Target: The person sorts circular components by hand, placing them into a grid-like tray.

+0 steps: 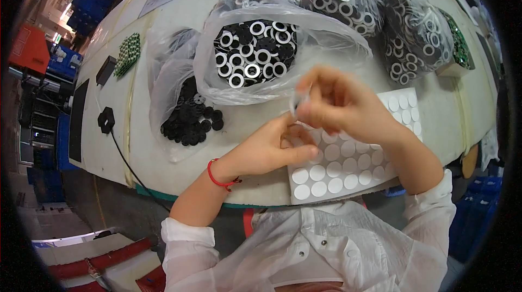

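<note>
My right hand [340, 102] is raised over the sheet, its thumb and fingers pinching a small round piece [299, 103], pale-rimmed with a dark part and smeared by motion. Close below it, my left hand [272, 148] hovers at the sheet's left side, fingers bent and thumb held apart; I see nothing in it. Beneath both hands lies a sheet of round white stickers [334, 170] in rows, partly covered by the right forearm. Beyond them an open plastic bag [247, 95] holds many black discs with silver-white rings [252, 71].
A pile of plain black discs [190, 123] spills from a second clear bag at left. Filled bags of ringed discs [416, 42] stand at the back right, beside green circuit boards [455, 39]. A black cable [128, 159] crosses the table's left part to its front edge.
</note>
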A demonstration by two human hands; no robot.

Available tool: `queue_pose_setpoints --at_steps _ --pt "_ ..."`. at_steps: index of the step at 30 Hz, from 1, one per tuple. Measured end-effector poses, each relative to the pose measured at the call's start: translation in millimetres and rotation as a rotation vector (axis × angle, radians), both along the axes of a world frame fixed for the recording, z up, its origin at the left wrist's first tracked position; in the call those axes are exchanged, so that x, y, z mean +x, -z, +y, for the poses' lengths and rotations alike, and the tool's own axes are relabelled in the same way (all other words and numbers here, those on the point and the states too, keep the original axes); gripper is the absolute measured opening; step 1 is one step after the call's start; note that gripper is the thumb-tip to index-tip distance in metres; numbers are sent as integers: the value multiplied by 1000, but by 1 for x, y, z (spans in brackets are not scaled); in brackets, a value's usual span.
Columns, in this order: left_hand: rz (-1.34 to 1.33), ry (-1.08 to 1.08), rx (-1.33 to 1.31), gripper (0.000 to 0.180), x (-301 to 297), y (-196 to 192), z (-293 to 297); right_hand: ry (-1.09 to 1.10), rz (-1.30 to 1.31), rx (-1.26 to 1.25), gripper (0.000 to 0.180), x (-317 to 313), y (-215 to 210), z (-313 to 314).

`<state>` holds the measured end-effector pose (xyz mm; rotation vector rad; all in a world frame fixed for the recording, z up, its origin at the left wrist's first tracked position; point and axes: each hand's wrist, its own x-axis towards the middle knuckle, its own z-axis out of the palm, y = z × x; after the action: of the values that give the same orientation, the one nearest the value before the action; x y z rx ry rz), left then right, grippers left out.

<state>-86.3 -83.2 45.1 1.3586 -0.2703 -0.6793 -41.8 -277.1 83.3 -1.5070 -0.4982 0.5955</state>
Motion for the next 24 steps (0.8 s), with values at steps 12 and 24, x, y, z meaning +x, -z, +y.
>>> queue_pose_setpoints --at_steps 12,24 --pt "349 -394 -433 39 7 2 11 -70 -1118 -82 20 -25 15 26" --pt "157 -266 -382 40 -3 -2 1 116 -552 -164 13 -16 15 17"
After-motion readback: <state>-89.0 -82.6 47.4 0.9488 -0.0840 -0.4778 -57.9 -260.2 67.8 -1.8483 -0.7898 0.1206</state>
